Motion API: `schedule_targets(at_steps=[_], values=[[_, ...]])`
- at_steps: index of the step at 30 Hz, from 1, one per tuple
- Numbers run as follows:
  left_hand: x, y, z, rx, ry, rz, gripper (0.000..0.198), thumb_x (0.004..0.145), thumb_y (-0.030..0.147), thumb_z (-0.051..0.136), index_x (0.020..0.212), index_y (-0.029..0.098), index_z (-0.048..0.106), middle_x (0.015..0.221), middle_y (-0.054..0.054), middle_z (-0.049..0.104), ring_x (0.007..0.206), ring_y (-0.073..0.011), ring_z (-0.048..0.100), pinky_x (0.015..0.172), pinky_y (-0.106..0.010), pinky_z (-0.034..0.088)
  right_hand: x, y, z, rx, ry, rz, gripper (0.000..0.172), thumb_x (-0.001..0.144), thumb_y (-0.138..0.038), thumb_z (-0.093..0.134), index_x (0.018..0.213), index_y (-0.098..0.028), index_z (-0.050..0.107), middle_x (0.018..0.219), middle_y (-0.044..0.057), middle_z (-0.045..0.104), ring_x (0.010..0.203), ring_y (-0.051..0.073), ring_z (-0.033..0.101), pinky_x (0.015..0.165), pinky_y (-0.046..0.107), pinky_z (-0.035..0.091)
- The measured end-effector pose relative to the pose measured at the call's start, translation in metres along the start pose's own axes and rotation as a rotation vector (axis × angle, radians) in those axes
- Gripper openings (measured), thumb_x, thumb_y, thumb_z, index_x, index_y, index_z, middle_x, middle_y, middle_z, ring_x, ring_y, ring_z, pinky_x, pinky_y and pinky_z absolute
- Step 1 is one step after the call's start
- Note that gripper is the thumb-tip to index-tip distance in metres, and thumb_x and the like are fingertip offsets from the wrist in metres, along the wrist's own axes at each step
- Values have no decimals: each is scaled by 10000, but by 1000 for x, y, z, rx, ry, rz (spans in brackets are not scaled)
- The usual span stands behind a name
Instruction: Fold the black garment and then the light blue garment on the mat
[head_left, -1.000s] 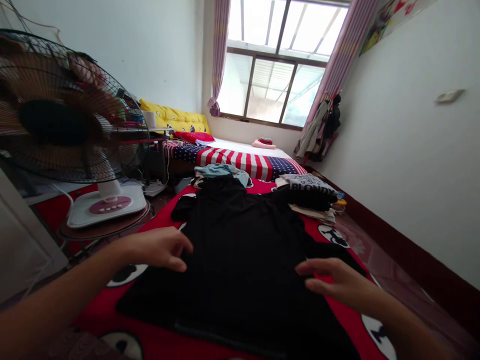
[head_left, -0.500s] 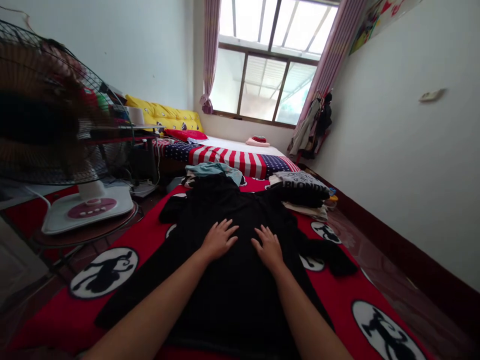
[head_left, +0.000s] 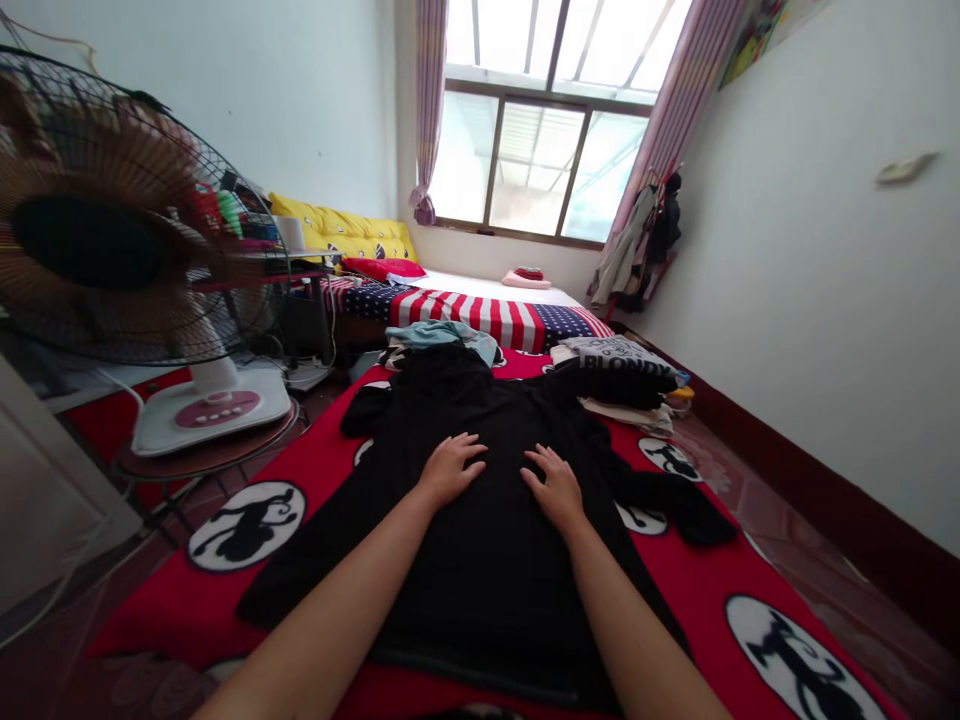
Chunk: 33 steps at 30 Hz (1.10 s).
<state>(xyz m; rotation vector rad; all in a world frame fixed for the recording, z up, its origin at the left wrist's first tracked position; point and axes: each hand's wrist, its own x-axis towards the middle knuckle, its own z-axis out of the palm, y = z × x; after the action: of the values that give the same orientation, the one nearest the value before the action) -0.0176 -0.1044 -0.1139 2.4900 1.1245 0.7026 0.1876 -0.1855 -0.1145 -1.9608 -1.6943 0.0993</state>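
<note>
A long-sleeved black top [head_left: 495,560] lies spread out on a red blanket [head_left: 330,445] printed with dark figures in white circles. On the middle of the top rests my left hand [head_left: 451,468], its fingers stretched out and slightly bent. A short way to the right, my right hand [head_left: 553,485] lies on the same cloth, fingers apart. Neither hand grips anything. One sleeve reaches out to the right; the other lies partly bunched at the left. The near hem runs between my forearms.
Folded clothes [head_left: 619,375] are stacked at the far right of the blanket, and a light-blue garment pile [head_left: 439,338] sits at the far left. A fan [head_left: 214,400] stands on a round stool [head_left: 217,455] to the left. Another bed [head_left: 480,285] is under the window.
The whole view has shifted, so the scene sits a little further right. Both hands stay on the black top with fingers spread, with little visible change in the cloth.
</note>
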Motion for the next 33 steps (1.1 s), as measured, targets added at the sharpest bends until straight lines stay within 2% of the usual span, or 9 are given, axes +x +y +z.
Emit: schedule_targets(at_steps=[4,9,33], values=[[0,-4,-1,-150,84,-7,269,841,265,551,1067,237,695,1267,-41,605,1249,-204,485,1099,-364,321,1,3,2,24,26,-14,383,865,-358,500,1205,-214,604,1393,66,485,1343,240,354,1104,451,249],[1,-7,2,-234,141,-4,237,813,206,568,990,237,721,1186,-31,655,1188,-192,541,1063,-340,378,3,7,5,49,50,-14,353,843,-336,537,1165,-225,630,1369,60,511,1328,236,380,1098,451,277],[1,-9,3,-305,181,-16,205,798,179,587,929,235,736,1127,-31,682,1128,-200,582,1030,-342,411,3,9,7,101,97,-18,324,813,-316,570,1113,-234,662,1330,60,550,1305,245,415,1092,455,301]])
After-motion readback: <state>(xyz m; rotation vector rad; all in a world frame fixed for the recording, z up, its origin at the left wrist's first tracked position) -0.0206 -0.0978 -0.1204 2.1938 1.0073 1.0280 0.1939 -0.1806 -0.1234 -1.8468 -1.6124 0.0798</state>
